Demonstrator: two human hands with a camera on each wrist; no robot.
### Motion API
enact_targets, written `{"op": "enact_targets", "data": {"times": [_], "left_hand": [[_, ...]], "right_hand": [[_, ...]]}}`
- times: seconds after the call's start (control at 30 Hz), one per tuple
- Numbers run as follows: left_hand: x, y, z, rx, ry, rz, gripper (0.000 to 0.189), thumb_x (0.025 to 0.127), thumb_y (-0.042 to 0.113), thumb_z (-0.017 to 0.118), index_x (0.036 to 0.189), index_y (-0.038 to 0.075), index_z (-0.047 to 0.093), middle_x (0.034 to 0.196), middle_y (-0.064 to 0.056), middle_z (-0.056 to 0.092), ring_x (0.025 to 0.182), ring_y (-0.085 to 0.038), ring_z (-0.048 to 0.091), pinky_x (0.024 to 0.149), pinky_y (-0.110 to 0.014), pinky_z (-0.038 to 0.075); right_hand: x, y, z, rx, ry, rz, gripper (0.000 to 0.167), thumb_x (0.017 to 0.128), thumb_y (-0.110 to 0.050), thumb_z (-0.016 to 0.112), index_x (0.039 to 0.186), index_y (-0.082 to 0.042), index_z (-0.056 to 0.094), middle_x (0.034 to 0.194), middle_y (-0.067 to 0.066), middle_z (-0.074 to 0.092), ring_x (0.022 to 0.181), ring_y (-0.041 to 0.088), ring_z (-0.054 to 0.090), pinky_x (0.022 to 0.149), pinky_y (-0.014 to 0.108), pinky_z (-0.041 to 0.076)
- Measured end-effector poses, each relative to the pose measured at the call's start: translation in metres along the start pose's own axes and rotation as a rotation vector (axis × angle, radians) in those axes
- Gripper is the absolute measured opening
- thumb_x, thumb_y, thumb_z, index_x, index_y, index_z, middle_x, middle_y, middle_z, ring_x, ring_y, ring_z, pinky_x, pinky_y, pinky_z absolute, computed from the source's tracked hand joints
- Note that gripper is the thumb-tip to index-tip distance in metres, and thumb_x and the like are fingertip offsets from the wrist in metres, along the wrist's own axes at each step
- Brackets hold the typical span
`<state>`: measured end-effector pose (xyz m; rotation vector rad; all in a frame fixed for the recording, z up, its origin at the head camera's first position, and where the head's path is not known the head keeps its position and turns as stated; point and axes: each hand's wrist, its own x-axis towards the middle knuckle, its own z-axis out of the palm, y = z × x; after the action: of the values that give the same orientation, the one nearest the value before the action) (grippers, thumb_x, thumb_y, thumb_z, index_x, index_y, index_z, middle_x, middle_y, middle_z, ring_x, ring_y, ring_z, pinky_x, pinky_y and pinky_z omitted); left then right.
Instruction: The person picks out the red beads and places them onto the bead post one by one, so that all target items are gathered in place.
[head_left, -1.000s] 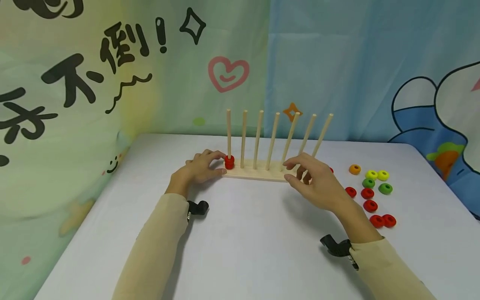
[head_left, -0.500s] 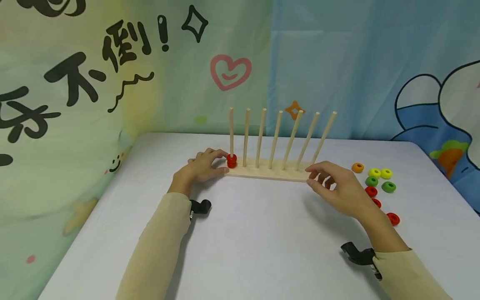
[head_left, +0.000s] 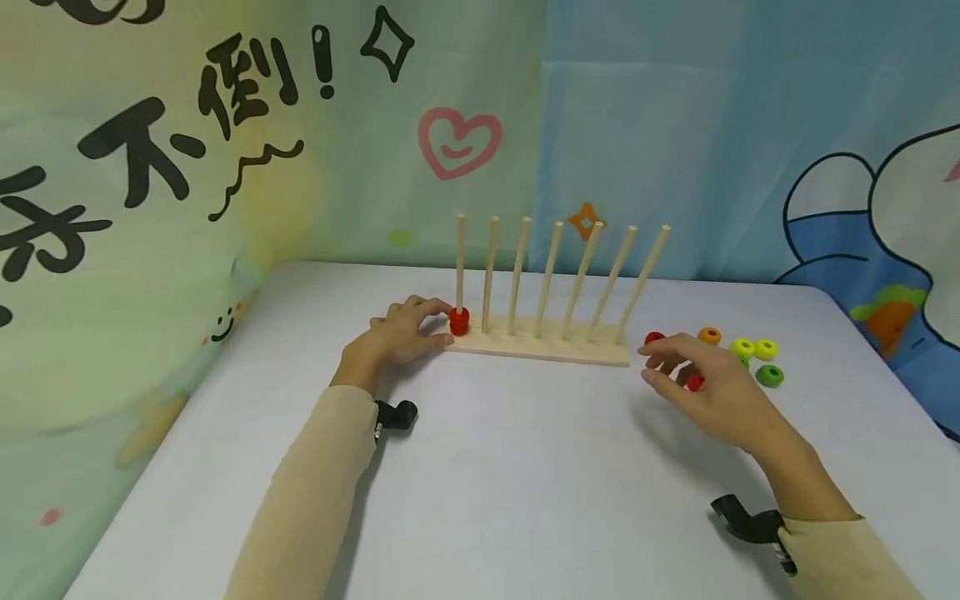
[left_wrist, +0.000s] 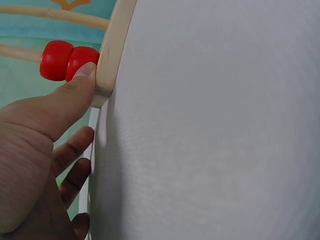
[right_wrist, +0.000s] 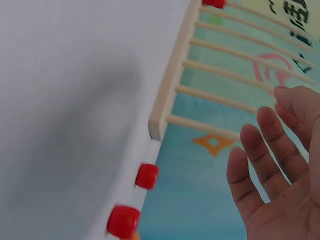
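A wooden peg stand [head_left: 540, 350] with several upright pegs stands on the table. Two red beads [head_left: 459, 322] are stacked on its leftmost peg; in the left wrist view these red beads [left_wrist: 56, 60] sit beside the thumb. My left hand [head_left: 401, 333] holds the left end of the base, thumb at the front corner and index finger behind. To the right of the stand, my right hand [head_left: 712, 387] hovers above the table with relaxed fingers and nothing between them. It partly covers the loose red beads, one [head_left: 655, 337] showing past its fingertips.
Loose beads lie on the right of the white table [head_left: 510, 483]: an orange bead [head_left: 709, 335], two yellow ones [head_left: 766, 349] and green ones [head_left: 769, 376]. A printed cloth [head_left: 637, 108] hangs behind the table.
My right hand has moved right, from in front of the stand's right-hand pegs to over the loose beads. The left hand has stayed at the stand's left end.
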<state>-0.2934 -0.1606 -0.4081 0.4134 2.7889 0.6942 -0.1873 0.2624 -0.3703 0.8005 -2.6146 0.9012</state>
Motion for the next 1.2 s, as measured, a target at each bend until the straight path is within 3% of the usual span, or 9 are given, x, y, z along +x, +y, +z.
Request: {"op": "enact_targets", "data": {"times": [0.3, 0.53, 0.73, 1.07, 1.2], "left_hand": [[-0.001, -0.003, -0.007, 0.022, 0.011, 0.015, 0.05, 0.094, 0.051, 0.06, 0.14, 0.042, 0.044, 0.146, 0.0, 0.04, 0.129, -0.033, 0.034, 0.096, -0.061, 0.025], [0.001, 0.001, -0.002, 0.021, 0.016, -0.004, 0.05, 0.094, 0.051, 0.06, 0.14, 0.043, 0.045, 0.147, 0.0, 0.039, 0.13, -0.034, 0.034, 0.097, -0.061, 0.024], [-0.001, 0.003, 0.006, 0.017, -0.013, 0.001, 0.052, 0.093, 0.053, 0.06, 0.142, 0.043, 0.043, 0.15, -0.001, 0.037, 0.131, -0.035, 0.033, 0.098, -0.061, 0.024], [-0.001, 0.003, 0.004, 0.017, -0.003, -0.018, 0.051, 0.094, 0.051, 0.06, 0.141, 0.042, 0.044, 0.149, 0.0, 0.038, 0.131, -0.034, 0.033, 0.099, -0.061, 0.025], [-0.001, 0.003, 0.001, 0.022, -0.003, -0.023, 0.049, 0.094, 0.05, 0.061, 0.14, 0.043, 0.045, 0.147, 0.001, 0.039, 0.131, -0.034, 0.033, 0.099, -0.062, 0.024]], "right_hand": [[-0.01, 0.004, -0.016, -0.064, 0.035, 0.051, 0.033, 0.085, -0.005, 0.076, 0.116, -0.015, 0.067, 0.091, -0.012, 0.064, 0.083, 0.001, 0.056, 0.07, 0.017, 0.049], [-0.022, 0.017, -0.026, -0.086, 0.057, 0.115, 0.033, 0.086, -0.008, 0.076, 0.116, -0.016, 0.067, 0.092, -0.008, 0.065, 0.081, 0.002, 0.057, 0.071, 0.011, 0.046], [-0.048, 0.026, -0.029, -0.123, 0.034, 0.175, 0.036, 0.084, -0.01, 0.078, 0.118, -0.011, 0.065, 0.104, 0.003, 0.067, 0.085, -0.002, 0.054, 0.073, 0.007, 0.044], [-0.065, 0.041, -0.044, -0.132, -0.001, 0.201, 0.044, 0.083, -0.008, 0.08, 0.123, -0.01, 0.062, 0.118, 0.01, 0.058, 0.096, -0.014, 0.043, 0.076, 0.0, 0.037], [-0.071, 0.046, -0.049, -0.155, -0.021, 0.249, 0.043, 0.084, -0.012, 0.079, 0.123, -0.008, 0.061, 0.119, 0.012, 0.057, 0.101, 0.011, 0.054, 0.074, 0.0, 0.036]]}}
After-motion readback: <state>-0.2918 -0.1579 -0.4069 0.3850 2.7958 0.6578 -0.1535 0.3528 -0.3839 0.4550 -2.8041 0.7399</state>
